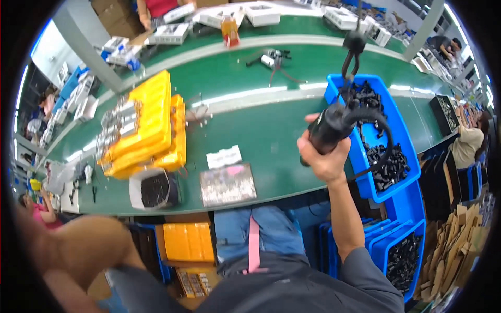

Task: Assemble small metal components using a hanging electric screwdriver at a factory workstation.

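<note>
My right hand (329, 164) is wrapped round a black electric screwdriver (330, 128) with a thick coiled cord, held above the green bench beside a blue bin (368, 182) of small black parts. My left arm is bent up close at the lower left; the left hand (39, 237) is smeared at the picture's edge, and its fingers cannot be made out. On the bench in front of me lies a shiny flat plate (228, 186) with a pink patch, with a white notched strip (224, 157) just beyond it.
Stacked yellow trays (156, 94) with shiny parts stand left, behind a white tub (136, 190) of dark bits. Farther off lie a black-and-white device (269, 61) and an orange bottle (229, 31). Blue bins (417, 229) and cardboard (454, 245) sit lower right. Other people work around.
</note>
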A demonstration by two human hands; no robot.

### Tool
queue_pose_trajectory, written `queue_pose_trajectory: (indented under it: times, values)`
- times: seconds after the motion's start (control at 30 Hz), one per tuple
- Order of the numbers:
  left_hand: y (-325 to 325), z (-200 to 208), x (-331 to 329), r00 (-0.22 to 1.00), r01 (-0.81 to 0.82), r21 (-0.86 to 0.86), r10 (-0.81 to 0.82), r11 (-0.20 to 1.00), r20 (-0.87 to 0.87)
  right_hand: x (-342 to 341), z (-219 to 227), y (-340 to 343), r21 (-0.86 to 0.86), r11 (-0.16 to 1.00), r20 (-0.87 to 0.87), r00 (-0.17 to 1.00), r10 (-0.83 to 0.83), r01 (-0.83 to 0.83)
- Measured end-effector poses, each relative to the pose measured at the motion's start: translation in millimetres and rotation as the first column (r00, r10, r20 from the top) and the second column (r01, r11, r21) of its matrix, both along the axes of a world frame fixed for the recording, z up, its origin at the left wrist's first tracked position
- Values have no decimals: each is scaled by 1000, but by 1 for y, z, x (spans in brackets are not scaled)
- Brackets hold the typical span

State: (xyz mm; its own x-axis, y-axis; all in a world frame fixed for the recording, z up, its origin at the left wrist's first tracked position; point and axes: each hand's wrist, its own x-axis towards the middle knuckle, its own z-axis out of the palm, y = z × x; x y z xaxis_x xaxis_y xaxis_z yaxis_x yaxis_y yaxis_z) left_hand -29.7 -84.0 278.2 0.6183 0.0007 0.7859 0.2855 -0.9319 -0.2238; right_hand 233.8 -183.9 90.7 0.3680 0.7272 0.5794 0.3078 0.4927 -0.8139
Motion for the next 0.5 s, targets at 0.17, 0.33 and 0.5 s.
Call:
queue_pose_trajectory:
  times: [0.17,0.33,0.5]
  values:
    - [2,-14,-1,996,-4,-90,13,996,93,10,-2,13,-39,999,-1,1000,2,-2]
    - [41,26,-31,994,-53,85,44,995,100,-2,3,17,-59,997,-147,988,39,-48]
    - [42,136,-61,953,-137,457,-9,879,303,-18,-4,-29,-181,983,-293,956,-14,-41]
